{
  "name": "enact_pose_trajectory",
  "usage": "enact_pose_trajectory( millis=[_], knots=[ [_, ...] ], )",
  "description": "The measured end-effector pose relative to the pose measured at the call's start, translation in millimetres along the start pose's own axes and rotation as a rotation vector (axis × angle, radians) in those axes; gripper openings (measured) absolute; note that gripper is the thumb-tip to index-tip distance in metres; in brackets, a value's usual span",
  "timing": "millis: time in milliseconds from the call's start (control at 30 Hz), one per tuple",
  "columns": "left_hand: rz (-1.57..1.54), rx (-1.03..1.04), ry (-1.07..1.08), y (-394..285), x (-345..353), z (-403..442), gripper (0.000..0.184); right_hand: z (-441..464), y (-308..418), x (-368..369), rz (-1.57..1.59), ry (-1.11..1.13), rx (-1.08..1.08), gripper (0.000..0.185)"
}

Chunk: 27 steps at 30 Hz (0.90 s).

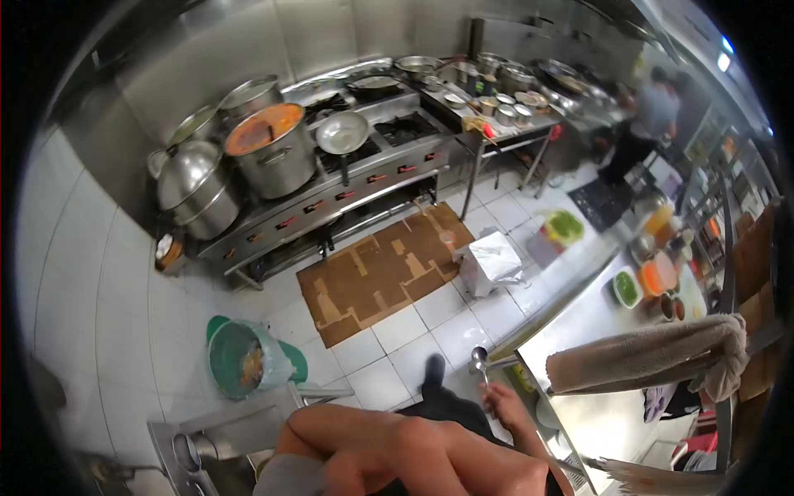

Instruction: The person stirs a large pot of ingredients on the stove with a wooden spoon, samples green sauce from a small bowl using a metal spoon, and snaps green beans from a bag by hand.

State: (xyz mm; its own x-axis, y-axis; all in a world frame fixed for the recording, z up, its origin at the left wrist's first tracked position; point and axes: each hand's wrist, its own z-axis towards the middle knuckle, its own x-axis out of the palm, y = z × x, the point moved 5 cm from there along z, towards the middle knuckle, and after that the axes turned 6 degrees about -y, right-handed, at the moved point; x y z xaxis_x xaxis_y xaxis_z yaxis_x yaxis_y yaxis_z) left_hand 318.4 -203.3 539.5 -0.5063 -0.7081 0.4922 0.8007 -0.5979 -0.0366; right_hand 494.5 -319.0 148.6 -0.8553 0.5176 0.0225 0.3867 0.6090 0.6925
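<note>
Right hand (503, 405): fingers closed round the spoon's (480, 356) handle, bowl foremost, presumably to keep the scooping end free. Left hand: finger opening and hold cannot be told.

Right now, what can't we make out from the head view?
All head view:
- Left hand: lost in blur and overlapping skin near the bottom edge.
- Co-worker's hands: too small and blurred.
- Stockpot depths: hidden by its orange contents.
- Foil-covered container: foil hides what's inside.
- Green bin contents: too indistinct to name.
</note>
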Motion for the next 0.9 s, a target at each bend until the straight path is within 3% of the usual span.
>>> enact_pose_trajectory(
  millis=[67,100,167,267,400,467,533,567,633,667,733,767,833,900],
  knots=[
    [0.013,-0.398,0.06,-8.5,-29.8,17.3,0.048,23.1,12.0,8.2,-0.034,0.032,-0.093,0.021],
    [0.003,-0.41,0.049,-9.4,-47.3,18.6,0.048,35.2,14.2,8.7,-0.019,0.029,-0.081,0.021],
    [0.268,-0.463,0.069,-10.7,-90.1,16.9,0.043,66.4,25.0,15.4,0.132,0.05,-0.057,0.021],
    [0.581,-0.783,-0.191,-20.4,-168.2,-20.8,0.041,118.1,51.2,25.1,0.149,0.059,-0.093,0.02],
    [0.952,-1.149,-0.85,-52.8,-300.2,-141.9,0.025,161.7,61.9,37.3,0.214,0.012,0.014,0.017],
    [1.489,-1.203,-0.844,-89.4,-357.8,-228.5,0.019,183.5,64.3,47.6,0.302,0.011,0.061,0.015],
    [1.73,-1.342,-0.899,-129.2,-390.4,-306.1,0.026,196.4,60.9,58.3,0.289,0.016,0.096,0.015],
    [1.724,-1.377,-0.901,-141.4,-395.5,-321.6,0.026,201.8,55.9,65.4,0.276,0.012,0.117,0.015],
    [1.786,-1.983,-0.957,-176.6,-405.7,-369.3,0.043,216.7,41.6,81.5,0.338,0.0,0.171,0.015],
    [1.766,-2.039,-0.93,-192.5,-414.5,-389.9,0.043,226.2,32.3,90.4,0.354,-0.008,0.187,0.014],
    [1.693,-2.299,-0.774,-227.0,-431.4,-444.2,0.07,236.6,16.7,110.3,0.382,-0.068,0.227,0.012],
    [1.656,-2.366,-0.718,-239.2,-437.1,-447.3,0.07,242.5,7.8,120.2,0.409,-0.099,0.26,0.011],
    [1.441,-2.317,-0.872,-255.4,-456.4,-438.8,0.069,246.5,-2.4,141.4,0.494,-0.165,0.287,0.01],
    [1.35,-2.425,-0.805,-270.7,-466.6,-424.0,0.071,250.8,-12.8,167.3,0.584,-0.237,0.354,0.008]
  ],
)
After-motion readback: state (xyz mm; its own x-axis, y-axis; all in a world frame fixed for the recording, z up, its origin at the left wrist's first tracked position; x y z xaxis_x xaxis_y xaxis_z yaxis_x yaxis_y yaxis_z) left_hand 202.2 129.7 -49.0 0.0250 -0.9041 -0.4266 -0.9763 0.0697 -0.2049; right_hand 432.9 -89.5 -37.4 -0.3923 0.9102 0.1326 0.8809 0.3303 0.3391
